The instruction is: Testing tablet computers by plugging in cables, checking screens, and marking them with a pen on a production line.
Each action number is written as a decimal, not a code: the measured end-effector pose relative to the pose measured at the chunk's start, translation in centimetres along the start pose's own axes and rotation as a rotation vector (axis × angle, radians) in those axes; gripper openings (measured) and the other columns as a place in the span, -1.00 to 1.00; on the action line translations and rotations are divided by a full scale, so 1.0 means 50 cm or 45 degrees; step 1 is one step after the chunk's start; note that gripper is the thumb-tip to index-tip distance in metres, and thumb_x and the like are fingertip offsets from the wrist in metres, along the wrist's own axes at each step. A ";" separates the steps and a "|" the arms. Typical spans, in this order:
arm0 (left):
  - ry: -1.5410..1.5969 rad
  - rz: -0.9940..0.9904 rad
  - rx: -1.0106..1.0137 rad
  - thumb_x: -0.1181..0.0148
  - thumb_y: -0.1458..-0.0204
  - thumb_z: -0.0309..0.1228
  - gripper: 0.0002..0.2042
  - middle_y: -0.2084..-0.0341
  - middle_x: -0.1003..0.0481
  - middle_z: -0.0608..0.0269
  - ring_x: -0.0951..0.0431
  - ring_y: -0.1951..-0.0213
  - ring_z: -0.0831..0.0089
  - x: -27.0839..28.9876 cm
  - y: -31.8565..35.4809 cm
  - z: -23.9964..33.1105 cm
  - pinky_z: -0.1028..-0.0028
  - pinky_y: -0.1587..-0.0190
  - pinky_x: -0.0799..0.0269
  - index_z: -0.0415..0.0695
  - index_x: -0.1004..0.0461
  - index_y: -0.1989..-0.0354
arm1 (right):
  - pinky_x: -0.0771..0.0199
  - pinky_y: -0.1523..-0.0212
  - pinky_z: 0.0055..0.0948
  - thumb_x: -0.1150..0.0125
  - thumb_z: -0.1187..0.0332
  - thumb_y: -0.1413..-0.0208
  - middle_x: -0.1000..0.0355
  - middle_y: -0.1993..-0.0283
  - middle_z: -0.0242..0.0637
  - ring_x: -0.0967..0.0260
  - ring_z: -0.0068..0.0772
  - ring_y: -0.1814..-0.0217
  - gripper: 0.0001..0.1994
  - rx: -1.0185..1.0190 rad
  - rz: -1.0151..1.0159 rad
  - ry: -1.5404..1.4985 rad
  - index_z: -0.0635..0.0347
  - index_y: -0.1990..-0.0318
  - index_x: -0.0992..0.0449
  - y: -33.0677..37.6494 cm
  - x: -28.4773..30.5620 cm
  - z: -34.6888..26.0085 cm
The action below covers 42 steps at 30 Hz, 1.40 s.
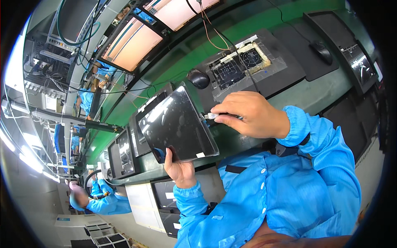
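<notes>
A glossy black flat screen, like a tablet or display panel (178,128), is held tilted above the green bench. My left hand (180,168) grips its lower edge, with the thumb showing at the front and the other fingers hidden behind. Bright reflections and smudges show on the face, and a small white sticker sits at one corner. In my right hand (250,113), thumb and fingers pinch a cable plug with a pale body and metal tip (211,116). The tip is close to the screen's right edge; I cannot tell whether it touches.
Beyond lies a dark mat with a black fixture (228,74) and fan-like round part. Computer mice (198,78) (321,53) rest nearby. Black trays (120,153) stand left and far right (345,49). Lit monitors (132,43) line the back. Another person in blue (108,202) is at left.
</notes>
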<state>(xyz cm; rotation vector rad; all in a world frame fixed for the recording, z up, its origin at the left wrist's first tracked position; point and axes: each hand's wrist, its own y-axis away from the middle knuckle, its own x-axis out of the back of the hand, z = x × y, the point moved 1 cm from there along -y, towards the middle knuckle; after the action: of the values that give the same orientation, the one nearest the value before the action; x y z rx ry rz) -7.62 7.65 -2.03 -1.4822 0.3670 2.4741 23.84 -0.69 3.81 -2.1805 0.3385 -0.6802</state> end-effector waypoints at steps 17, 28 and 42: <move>-0.127 -0.051 0.030 -0.15 -0.44 -0.47 -0.69 -0.23 -0.66 0.04 -0.64 -0.29 0.10 0.010 0.019 -0.006 -0.01 -0.44 -0.53 -0.23 -0.59 -0.28 | -0.59 0.14 -0.15 -0.47 0.40 -0.23 -0.60 0.22 -0.19 -0.59 -0.05 0.18 -0.80 0.087 -0.280 0.138 0.23 0.05 -0.67 0.005 0.019 0.004; -0.046 -0.184 0.014 -0.17 -0.50 -0.31 -0.65 -0.32 -0.60 0.07 -0.55 -0.38 0.13 -0.080 0.004 -0.124 -0.01 -0.52 -0.40 -0.21 -0.55 -0.33 | -0.59 0.05 -0.21 -0.50 0.43 -0.18 -0.52 0.22 -0.19 -0.52 -0.09 0.20 -0.77 0.194 0.457 0.513 0.22 0.07 -0.59 0.043 0.080 -0.004; -1.836 -0.768 -0.638 -0.34 -0.41 -0.21 -0.66 -0.06 -0.67 -0.07 -0.72 -0.01 0.17 -0.206 -0.102 -0.268 0.26 -0.03 -0.63 -0.22 -0.66 -0.14 | -0.69 -0.15 -0.26 -0.23 0.25 -0.55 -0.66 -0.07 -0.41 -0.65 -0.47 -0.08 -0.75 -1.246 0.577 -0.954 0.18 -0.19 -0.60 0.151 0.324 0.283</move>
<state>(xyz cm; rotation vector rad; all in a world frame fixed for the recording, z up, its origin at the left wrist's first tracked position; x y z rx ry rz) 9.83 7.32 0.49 0.3720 -0.8460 2.4150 45.13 -3.93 -3.67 -2.8770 0.8316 0.7201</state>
